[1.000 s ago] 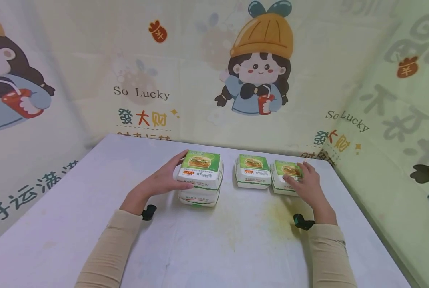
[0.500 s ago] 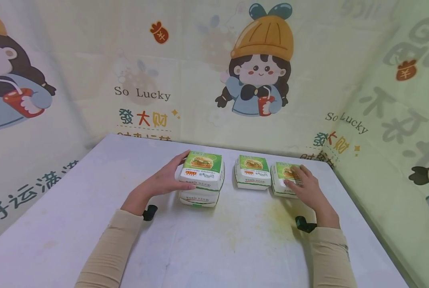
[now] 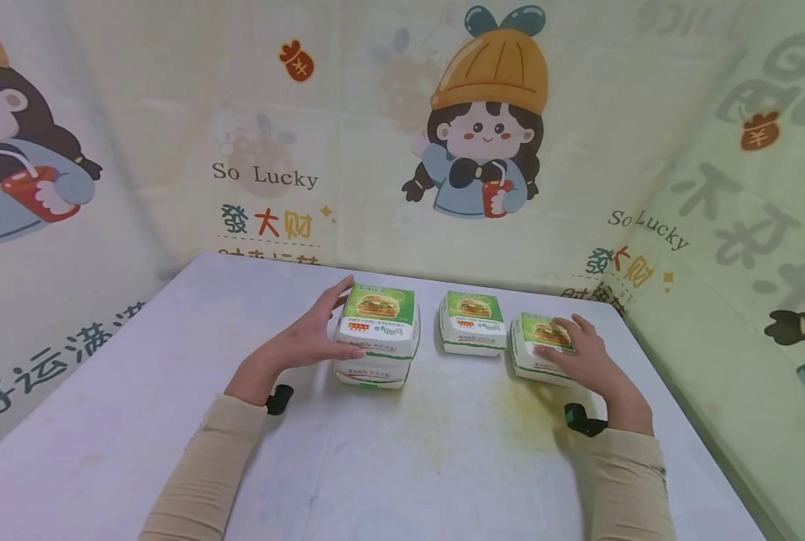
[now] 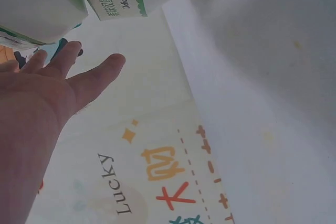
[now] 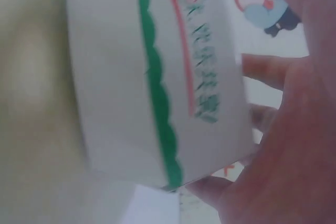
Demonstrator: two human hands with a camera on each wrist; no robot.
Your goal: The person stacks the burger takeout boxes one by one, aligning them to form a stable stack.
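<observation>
Four boxes: burger boxes with green tops sit on the counter [image 3: 139, 391], spread across the middle of the head view.
Left stack: top box [image 3: 378, 321] rests squarely on the bottom box [image 3: 370, 372], centre-left of the frame.
Middle box [image 3: 471, 323]: alone, just right of the stack, apart from both hands.
Right box [image 3: 541, 348]: centre-right, slightly nearer the viewer than the middle box and tilted a little.
Left hand [image 3: 304, 340]: fingers straight and spread, palm flat against the left side of the top box, thumb along its near edge; nothing gripped. In the left wrist view the fingers [image 4: 79, 77] fan out beside the box edge.
Left arm: beige sleeve [image 3: 200, 466] comes in from the lower left, forearm angled up toward the stack.
Right hand [image 3: 588, 357]: fingers curled over the top and far side of the right box, thumb on its near face, holding it. The right wrist view shows the box wall [image 5: 152, 87] close up, blurred, with fingers wrapped behind it.
Right arm: sleeve enters from the lower right, wrist bent inward.
Backdrop: cartoon cloth [image 3: 490, 128] fills the upper frame.
</observation>
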